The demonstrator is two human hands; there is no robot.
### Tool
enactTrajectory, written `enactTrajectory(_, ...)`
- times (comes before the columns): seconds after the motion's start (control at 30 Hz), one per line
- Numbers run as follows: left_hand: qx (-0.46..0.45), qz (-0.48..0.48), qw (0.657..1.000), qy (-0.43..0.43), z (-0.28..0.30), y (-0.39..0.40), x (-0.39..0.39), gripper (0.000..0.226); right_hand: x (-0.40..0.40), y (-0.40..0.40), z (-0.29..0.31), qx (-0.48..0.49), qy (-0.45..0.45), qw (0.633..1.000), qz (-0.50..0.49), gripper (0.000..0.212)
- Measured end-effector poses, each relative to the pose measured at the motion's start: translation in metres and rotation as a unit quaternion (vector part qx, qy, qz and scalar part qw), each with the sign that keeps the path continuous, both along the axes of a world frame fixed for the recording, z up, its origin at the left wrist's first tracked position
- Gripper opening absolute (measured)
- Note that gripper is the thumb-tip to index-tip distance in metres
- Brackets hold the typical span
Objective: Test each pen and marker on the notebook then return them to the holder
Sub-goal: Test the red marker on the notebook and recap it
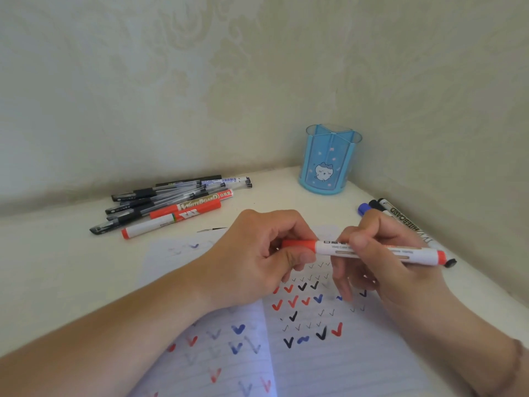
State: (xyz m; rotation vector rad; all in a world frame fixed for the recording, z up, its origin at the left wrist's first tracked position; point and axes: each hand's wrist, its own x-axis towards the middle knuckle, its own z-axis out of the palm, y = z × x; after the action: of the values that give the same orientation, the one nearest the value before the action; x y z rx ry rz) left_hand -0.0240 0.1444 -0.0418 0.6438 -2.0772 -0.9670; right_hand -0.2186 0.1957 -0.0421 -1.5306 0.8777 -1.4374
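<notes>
Both hands hold 1 red marker (372, 251) level above the open notebook (315, 353), its length running left to right. The left hand (257, 253) curls its fingers and thumb round the red cap (299, 243) at the marker's left end. The right hand (383, 259) pinches the white barrel near its middle between thumb and forefinger, with the other fingers hanging loosely curled below, over the page. The marker's red tail end pokes out past the right hand, toward the wall. Whether the cap is fully seated on the barrel cannot be told.

The notebook lies on the white table (57, 267), right under the hands. Its lined pages carry many check marks in red, blue and black, some thick and some thin.

The blue holder (329, 161) stands upright in the far corner of the table, beyond the hands and well apart from them. It is see-through, split into compartments, and has a small cartoon figure on its front. No pens show inside it.

To the far left, a pile (171, 202) of black pens and 3 red markers lies on the table, near the wall. At the right, 1 blue marker (363, 209) and 2 black markers (400, 219) lie beside the wall, partly hidden behind the right hand.
</notes>
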Motion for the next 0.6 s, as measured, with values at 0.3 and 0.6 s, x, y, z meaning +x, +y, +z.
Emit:
enactTrajectory(0.3,-0.042,-0.007,0.999,0.008,0.003,0.004,0.000,0.006,0.004,0.006,0.001,-0.063,0.025,0.998,0.002,0.020)
enactTrajectory(0.6,-0.102,0.165,0.977,-0.084,-0.002,-0.029,0.007,0.048,-0.029,-0.006,0.025,-0.089,0.050,0.995,-0.001,0.051)
